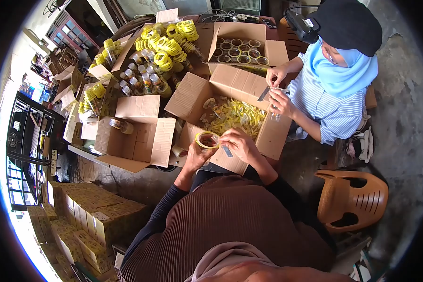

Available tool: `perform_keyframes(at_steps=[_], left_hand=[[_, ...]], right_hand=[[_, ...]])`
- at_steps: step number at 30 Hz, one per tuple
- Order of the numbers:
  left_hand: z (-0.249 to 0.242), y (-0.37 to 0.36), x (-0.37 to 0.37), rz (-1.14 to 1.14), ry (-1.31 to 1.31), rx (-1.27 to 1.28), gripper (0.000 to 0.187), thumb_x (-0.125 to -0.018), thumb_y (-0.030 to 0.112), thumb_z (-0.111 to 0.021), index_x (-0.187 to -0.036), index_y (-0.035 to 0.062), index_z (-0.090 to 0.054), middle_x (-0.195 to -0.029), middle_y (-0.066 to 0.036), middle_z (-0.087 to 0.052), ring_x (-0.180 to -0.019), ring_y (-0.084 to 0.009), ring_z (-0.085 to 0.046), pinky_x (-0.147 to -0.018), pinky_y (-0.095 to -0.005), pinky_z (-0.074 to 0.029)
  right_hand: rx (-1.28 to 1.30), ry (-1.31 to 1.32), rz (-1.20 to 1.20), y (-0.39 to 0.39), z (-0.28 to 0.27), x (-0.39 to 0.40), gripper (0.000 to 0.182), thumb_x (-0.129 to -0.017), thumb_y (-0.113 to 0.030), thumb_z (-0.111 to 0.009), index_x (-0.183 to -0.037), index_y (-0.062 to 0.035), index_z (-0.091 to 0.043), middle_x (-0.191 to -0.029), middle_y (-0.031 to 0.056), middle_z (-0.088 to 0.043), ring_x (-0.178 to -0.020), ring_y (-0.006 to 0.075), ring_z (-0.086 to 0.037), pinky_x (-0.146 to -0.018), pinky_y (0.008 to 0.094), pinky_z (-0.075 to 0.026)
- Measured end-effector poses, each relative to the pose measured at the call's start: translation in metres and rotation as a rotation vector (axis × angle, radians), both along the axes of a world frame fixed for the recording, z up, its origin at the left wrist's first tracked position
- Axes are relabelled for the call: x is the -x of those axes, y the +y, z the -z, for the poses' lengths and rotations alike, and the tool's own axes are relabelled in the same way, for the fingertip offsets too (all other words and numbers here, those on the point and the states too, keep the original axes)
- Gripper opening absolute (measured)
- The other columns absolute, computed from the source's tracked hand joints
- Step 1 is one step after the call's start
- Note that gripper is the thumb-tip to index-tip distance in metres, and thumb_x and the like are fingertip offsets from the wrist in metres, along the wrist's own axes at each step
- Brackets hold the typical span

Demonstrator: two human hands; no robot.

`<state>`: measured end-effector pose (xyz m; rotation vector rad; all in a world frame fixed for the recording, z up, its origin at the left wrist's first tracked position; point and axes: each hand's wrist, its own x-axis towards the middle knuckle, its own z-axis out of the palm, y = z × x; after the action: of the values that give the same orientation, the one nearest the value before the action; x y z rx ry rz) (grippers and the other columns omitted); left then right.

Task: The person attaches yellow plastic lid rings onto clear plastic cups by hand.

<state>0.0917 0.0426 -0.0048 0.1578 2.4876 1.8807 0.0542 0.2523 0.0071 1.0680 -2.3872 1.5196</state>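
My left hand (198, 157) is wrapped round a clear jar (207, 140) with a yellow rim and dark contents, its round end turned up towards me. My right hand (239, 144) is closed, its thumb and fingertips at the jar's right side. A flat grey blade (227, 151) sticks out below the right hand's fingers; how it is gripped is partly hidden. Both hands are over the near edge of an open cardboard box (190, 96). Inside that box lie many yellow and clear plastic scraps (239, 115).
Across the box on the right, a co-worker (336, 101) holds a similar blade (263, 93) and a clear container. A box of dark-filled jars (243, 50) stands behind. Left are stacked yellow rings (167, 47), jars (145, 77) and another open box (143, 141). An orange chair (352, 199) stands right.
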Motion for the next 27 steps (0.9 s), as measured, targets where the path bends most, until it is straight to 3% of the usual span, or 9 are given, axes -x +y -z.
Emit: perform_keyframes(at_steps=[5,7,8,9,11,12,13,16,27], left_hand=[[-0.003,-0.005,-0.005,0.072,-0.097,0.071,0.054,-0.076,0.019,-0.082,-0.118,-0.0024,-0.054,-0.101,-0.011,-0.067,-0.092,-0.0197,-0.066,-0.082,-0.0337,-0.054],[-0.003,0.001,-0.01,-0.023,-0.079,-0.194,0.065,-0.075,0.024,-0.085,-0.123,0.0002,-0.048,-0.112,-0.012,-0.058,-0.095,-0.0181,-0.062,-0.078,-0.0325,-0.053],[-0.004,0.006,-0.011,-0.07,0.0,-0.248,0.074,-0.071,0.026,-0.087,-0.126,0.0023,-0.044,-0.121,-0.014,-0.052,-0.106,-0.0244,-0.058,-0.085,-0.0378,-0.051],[-0.008,0.006,-0.011,-0.068,-0.001,-0.25,0.074,-0.071,0.026,-0.087,-0.126,0.0023,-0.044,-0.121,-0.014,-0.052,-0.106,-0.0244,-0.058,-0.085,-0.0378,-0.051],[-0.017,0.002,-0.009,-0.106,0.514,0.45,0.069,-0.068,0.023,-0.087,-0.124,0.0042,-0.049,-0.124,-0.016,-0.051,-0.111,-0.0301,-0.054,-0.095,-0.0426,-0.044],[-0.023,0.005,-0.012,-0.071,0.47,0.446,0.053,-0.068,0.019,-0.085,-0.111,0.0057,-0.058,-0.117,-0.014,-0.055,-0.108,-0.0332,-0.054,-0.1,-0.044,-0.039],[-0.021,0.003,-0.011,-0.07,0.468,0.445,0.053,-0.068,0.019,-0.085,-0.111,0.0057,-0.058,-0.117,-0.014,-0.055,-0.108,-0.0332,-0.054,-0.1,-0.044,-0.039],[-0.021,0.001,-0.009,0.041,0.426,0.367,0.024,-0.072,0.011,-0.078,-0.089,0.0047,-0.063,-0.096,-0.008,-0.062,-0.1,-0.0277,-0.056,-0.086,-0.0389,-0.043],[-0.015,0.002,-0.012,0.124,0.459,0.316,0.017,-0.073,0.001,-0.074,-0.085,0.0037,-0.062,-0.088,-0.008,-0.062,-0.094,-0.0274,-0.061,-0.081,-0.0382,-0.049]], right_hand=[[-0.036,0.024,-0.029,-0.002,0.007,-0.007,0.014,-0.084,-0.006,-0.065,-0.098,-0.0069,-0.068,-0.096,0.0052,-0.063,-0.094,0.0251,-0.06,-0.082,0.036,-0.05],[-0.035,0.01,-0.031,-0.003,0.008,-0.011,0.014,-0.084,-0.006,-0.065,-0.097,-0.0062,-0.067,-0.096,0.0054,-0.063,-0.093,0.0253,-0.06,-0.082,0.0362,-0.05],[-0.027,0.027,-0.017,-0.003,0.007,-0.012,0.013,-0.084,-0.006,-0.065,-0.097,-0.0057,-0.067,-0.095,0.0058,-0.063,-0.093,0.0258,-0.06,-0.082,0.0363,-0.05],[-0.019,0.044,-0.005,-0.003,0.005,-0.014,0.012,-0.084,-0.007,-0.065,-0.096,-0.0053,-0.067,-0.095,0.0063,-0.064,-0.092,0.0262,-0.06,-0.082,0.0365,-0.05],[-0.019,0.0,0.012,-0.005,0.001,-0.02,0.011,-0.085,-0.007,-0.065,-0.096,-0.005,-0.067,-0.094,0.0069,-0.064,-0.092,0.0267,-0.06,-0.081,0.0368,-0.05],[-0.017,-0.044,0.028,-0.005,0.001,-0.023,0.011,-0.085,-0.008,-0.064,-0.095,-0.0047,-0.066,-0.093,0.0074,-0.064,-0.091,0.0273,-0.061,-0.08,0.0372,-0.05],[-0.018,-0.047,0.028,-0.005,0.002,-0.025,0.011,-0.085,-0.008,-0.064,-0.095,-0.0047,-0.066,-0.093,0.0074,-0.064,-0.091,0.0273,-0.061,-0.08,0.0372,-0.05],[-0.053,-0.053,0.067,-0.006,0.006,-0.027,0.01,-0.086,-0.008,-0.065,-0.095,-0.0048,-0.066,-0.092,0.0081,-0.064,-0.088,0.028,-0.062,-0.078,0.0375,-0.051],[0.074,-0.166,0.094,-0.005,0.013,-0.027,0.005,-0.084,-0.004,-0.066,-0.089,-0.0023,-0.066,-0.086,0.0105,-0.064,-0.079,0.0264,-0.064,-0.07,0.0342,-0.052]])
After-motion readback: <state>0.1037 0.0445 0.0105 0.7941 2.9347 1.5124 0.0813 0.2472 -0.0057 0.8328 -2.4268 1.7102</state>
